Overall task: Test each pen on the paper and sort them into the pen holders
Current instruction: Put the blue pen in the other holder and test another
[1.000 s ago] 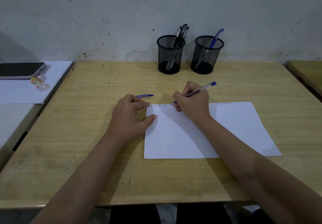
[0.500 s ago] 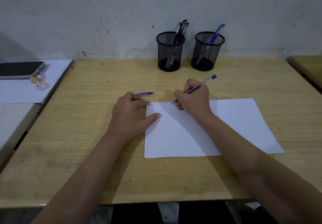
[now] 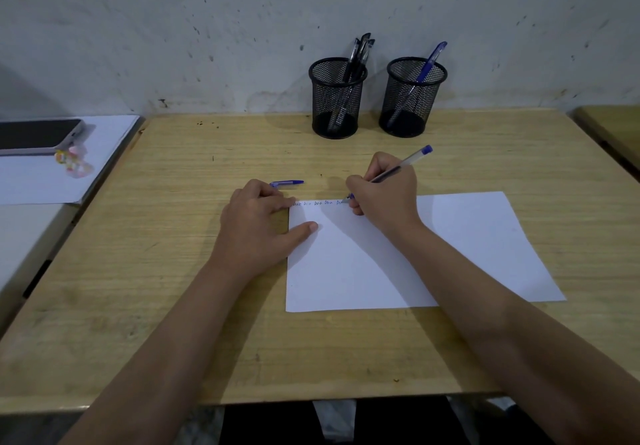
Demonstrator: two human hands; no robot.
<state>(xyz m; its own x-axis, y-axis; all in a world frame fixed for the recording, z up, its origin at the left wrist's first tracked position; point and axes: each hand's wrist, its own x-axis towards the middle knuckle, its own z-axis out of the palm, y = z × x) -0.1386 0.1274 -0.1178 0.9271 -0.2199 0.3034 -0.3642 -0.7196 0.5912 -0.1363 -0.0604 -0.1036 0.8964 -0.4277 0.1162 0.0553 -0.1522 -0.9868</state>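
My right hand [image 3: 384, 186] grips a clear blue pen [image 3: 408, 161] with its tip on the top edge of the white paper [image 3: 450, 254], at the end of a row of small blue scribbles [image 3: 317, 203]. My left hand [image 3: 258, 222] presses the paper's left corner, thumb flat on the sheet. A blue pen cap [image 3: 286, 183] lies on the desk just beyond my left fingers. Two black mesh holders stand at the back: the left holder [image 3: 335, 98] has black pens in it, the right holder [image 3: 414, 98] has one blue pen.
The wooden desk [image 3: 173, 271] meets a grey wall at the back. On a lower surface to the left lie a phone [image 3: 36, 136] with a small charm [image 3: 72, 164] and a white sheet [image 3: 52, 181]. Another desk's corner [image 3: 613, 129] shows at the right.
My right hand has moved a little to the right along the paper's top edge, and the row of blue scribbles has grown longer. The left hand has stayed in place.
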